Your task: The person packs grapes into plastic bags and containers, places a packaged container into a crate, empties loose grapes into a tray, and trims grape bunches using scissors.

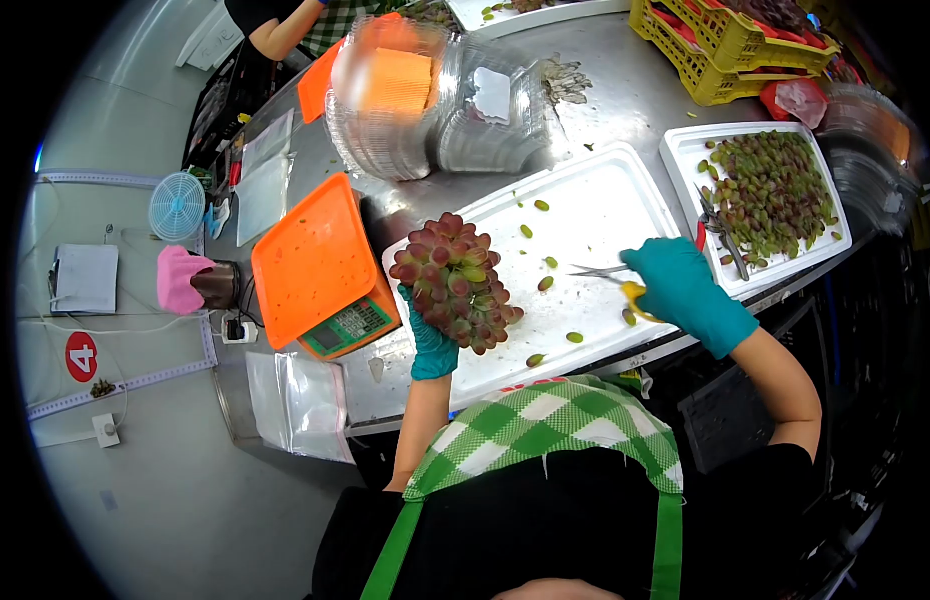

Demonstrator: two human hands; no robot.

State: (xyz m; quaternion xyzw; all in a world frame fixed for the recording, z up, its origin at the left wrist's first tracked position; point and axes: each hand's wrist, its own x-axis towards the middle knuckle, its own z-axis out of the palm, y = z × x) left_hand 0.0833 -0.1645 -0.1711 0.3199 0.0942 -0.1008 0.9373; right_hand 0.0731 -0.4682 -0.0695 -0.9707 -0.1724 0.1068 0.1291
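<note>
I read the left hand (431,345), in a teal glove, closed from below around a bunch of red-green grapes (455,282), holding it raised over the near-left end of the white tray (605,205); the right hand (682,290), also gloved, is closed on the yellow handles of a pair of scissors (613,275), blades pointing left toward the bunch but apart from it; loose grapes (547,284) lie scattered on the tray between the two hands; an orange scale (322,265) stands just left of the tray; a second tray of loose grapes (770,195) sits to the right; stacked clear containers (435,100) stand behind; yellow crates (720,45) occupy the far corner.
</note>
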